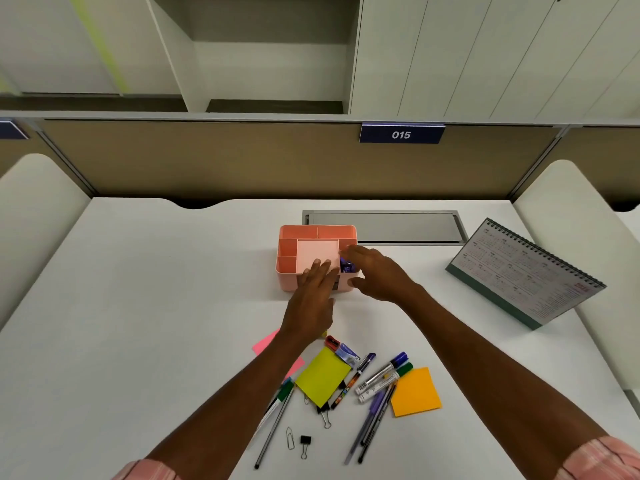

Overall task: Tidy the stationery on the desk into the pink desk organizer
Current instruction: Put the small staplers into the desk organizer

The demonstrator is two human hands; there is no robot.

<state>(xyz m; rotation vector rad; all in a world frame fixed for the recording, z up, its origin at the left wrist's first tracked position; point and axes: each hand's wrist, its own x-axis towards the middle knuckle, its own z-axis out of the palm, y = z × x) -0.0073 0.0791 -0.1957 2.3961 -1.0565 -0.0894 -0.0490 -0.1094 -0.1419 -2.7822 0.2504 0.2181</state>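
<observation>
The pink desk organizer point(301, 237) stands mid-desk with a pale pink note pad point(317, 252) in its middle compartment. My left hand point(313, 292) rests flat against the organizer's front, fingers on the pad's near edge. My right hand point(375, 273) curves around the organizer's right side, fingers spread over a compartment holding purple items point(346, 265). Closer to me lie a yellow sticky pad point(322, 375), an orange sticky pad point(415, 393), a pink sticky pad point(265, 344), markers point(382, 374), pens point(370, 420), a black binder clip point(304, 441) and a paper clip point(290, 438).
A desk calendar point(526, 275) stands at the right. A metal cable hatch point(384, 226) lies flush behind the organizer. A beige partition with a "015" label point(401, 134) closes the desk's far edge. White side panels rise at both ends.
</observation>
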